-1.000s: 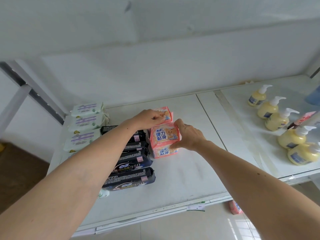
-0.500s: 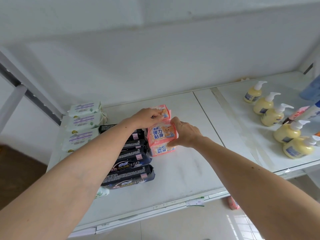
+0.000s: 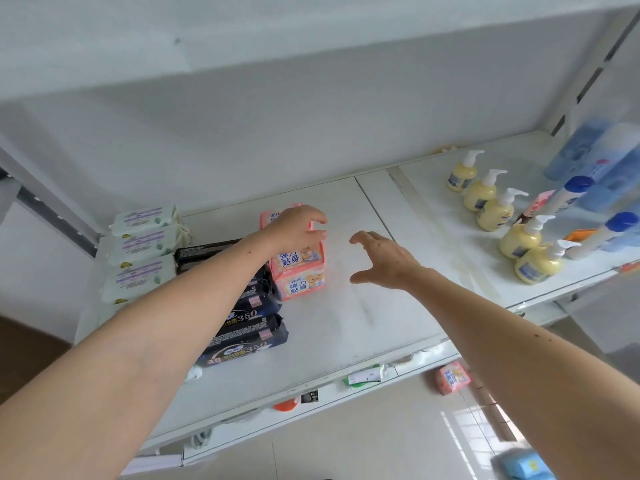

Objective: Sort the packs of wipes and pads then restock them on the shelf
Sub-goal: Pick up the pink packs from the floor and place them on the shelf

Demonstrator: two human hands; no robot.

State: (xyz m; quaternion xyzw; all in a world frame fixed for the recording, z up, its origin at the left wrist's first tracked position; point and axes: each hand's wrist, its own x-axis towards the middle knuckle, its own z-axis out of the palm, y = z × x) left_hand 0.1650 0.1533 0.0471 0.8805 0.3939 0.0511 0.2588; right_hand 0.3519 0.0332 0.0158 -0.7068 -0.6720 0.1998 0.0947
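Observation:
Two pink pad packs stand upright on the white shelf (image 3: 363, 327), a front one (image 3: 300, 273) and one behind it (image 3: 268, 218). My left hand (image 3: 299, 228) hovers over their tops with fingers loosely curved and grips nothing. To the right of the packs my right hand (image 3: 379, 258) is spread open, clear of them. Left of the pink packs runs a row of dark pad packs (image 3: 244, 329). Several white-and-green wipes packs (image 3: 142, 239) line the shelf's left end.
Yellow pump bottles (image 3: 519, 237) and blue bottles (image 3: 602, 188) fill the shelf's right section. Below the shelf, another pink pack (image 3: 452, 377) and a blue pack (image 3: 523, 465) lie on the floor. A grey upright (image 3: 52, 213) bounds the left side.
Both hands let go of the front pink pack. My right hand drew back to the right and opened; my left hand lifted off the tops. The view shifted left and down.

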